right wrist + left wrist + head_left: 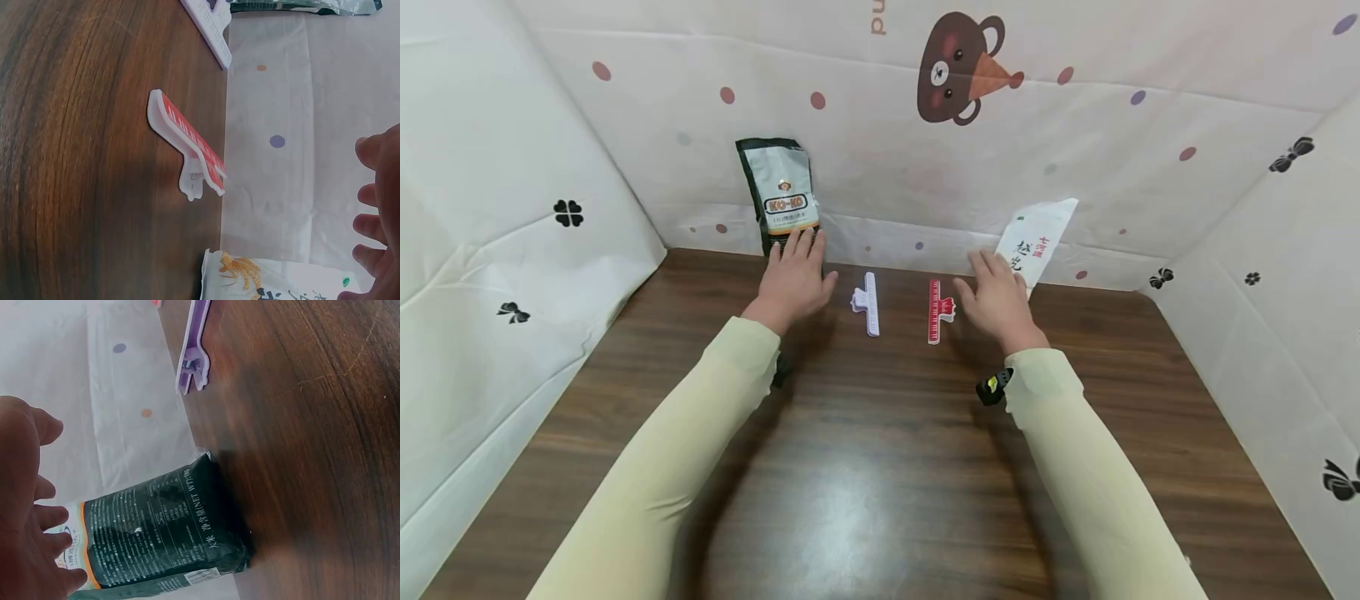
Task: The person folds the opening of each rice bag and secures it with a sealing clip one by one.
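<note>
A dark green and silver rice bag point(782, 187) stands against the back wall, leaning on it. My left hand point(793, 279) is in front of its lower part, fingers spread toward it; in the left wrist view the fingertips point(56, 542) overlap the bag's printed face. On the right, a white packet point(1037, 237) with black and red characters leans on the same wall. My right hand point(997, 302) reaches up beside it with its fingers extended, overlapping its lower left edge. Between the hands lie a pale purple bag clip point(871, 304) and a red bag clip point(935, 312).
The dark wooden table point(880, 433) is bounded by a white printed cloth behind and on both sides. A brown bear figure point(951, 71) is printed on the back cloth. A black wrist device point(995, 387) sits at my right cuff.
</note>
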Demonstrator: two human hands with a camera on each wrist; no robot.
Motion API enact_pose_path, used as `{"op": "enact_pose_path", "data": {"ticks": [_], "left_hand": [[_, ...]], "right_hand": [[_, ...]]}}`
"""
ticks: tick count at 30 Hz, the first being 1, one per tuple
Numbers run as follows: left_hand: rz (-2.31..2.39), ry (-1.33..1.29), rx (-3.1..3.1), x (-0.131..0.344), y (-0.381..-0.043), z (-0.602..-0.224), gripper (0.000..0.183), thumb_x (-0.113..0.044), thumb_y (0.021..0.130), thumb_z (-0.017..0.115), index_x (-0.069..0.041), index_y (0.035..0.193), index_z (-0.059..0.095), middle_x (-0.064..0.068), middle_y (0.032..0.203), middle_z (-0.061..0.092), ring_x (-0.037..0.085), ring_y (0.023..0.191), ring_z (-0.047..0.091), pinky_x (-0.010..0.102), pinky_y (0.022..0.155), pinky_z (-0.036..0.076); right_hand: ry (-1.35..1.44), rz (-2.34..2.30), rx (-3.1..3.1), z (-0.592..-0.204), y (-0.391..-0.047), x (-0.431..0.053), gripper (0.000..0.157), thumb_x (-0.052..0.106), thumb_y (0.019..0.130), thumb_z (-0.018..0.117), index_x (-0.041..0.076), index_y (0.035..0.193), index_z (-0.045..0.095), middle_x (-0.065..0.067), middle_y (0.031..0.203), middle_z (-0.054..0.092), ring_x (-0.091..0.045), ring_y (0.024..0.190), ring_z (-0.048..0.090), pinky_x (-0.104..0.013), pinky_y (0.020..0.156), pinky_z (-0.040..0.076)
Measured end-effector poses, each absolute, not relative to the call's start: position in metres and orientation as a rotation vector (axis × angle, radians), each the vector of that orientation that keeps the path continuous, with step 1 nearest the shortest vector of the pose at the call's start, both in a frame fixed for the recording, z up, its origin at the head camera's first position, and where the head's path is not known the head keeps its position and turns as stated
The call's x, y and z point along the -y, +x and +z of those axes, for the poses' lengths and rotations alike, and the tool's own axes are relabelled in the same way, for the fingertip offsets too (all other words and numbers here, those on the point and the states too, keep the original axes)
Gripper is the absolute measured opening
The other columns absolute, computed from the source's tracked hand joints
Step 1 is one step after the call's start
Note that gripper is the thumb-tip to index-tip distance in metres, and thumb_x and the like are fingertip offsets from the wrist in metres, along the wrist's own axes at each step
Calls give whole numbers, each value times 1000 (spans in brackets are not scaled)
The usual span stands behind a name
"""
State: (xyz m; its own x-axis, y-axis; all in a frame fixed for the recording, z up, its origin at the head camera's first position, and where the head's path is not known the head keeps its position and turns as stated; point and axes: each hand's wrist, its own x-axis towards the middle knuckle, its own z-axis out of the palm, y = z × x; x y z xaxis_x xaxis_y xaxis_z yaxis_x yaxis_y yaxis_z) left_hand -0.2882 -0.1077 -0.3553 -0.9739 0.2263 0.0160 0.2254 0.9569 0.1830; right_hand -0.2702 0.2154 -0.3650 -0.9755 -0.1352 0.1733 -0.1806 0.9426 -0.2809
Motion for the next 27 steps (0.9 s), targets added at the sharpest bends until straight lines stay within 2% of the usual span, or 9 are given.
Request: {"op": "enact_pose_path", "data": {"ticks": [12,19,27], "left_hand": [[319,313,-3132,120,-284,-355,73,-45,101,36,-9,156,5,14,163,8,33,151,1,57,119,6],[324,286,-3136,126,-283,-354,72,-44,101,36,-8,156,6,14,163,7,35,151,2,61,118,7],[315,286,-3150,132,-280,-349,70,-44,102,32,-8,156,6,16,163,9,36,150,3,61,118,8]], "right_hand": [[283,498,2911,-360,-271,-196,63,43,99,47,12,151,31,-15,158,26,-33,147,22,-60,115,17],[343,488,2847,-358,-270,-182,58,41,99,46,11,148,37,-15,154,33,-33,143,29,-53,115,23],[417,496,2785,-356,-274,-164,55,37,98,50,8,145,42,-17,150,39,-33,141,34,-52,116,25]]}}
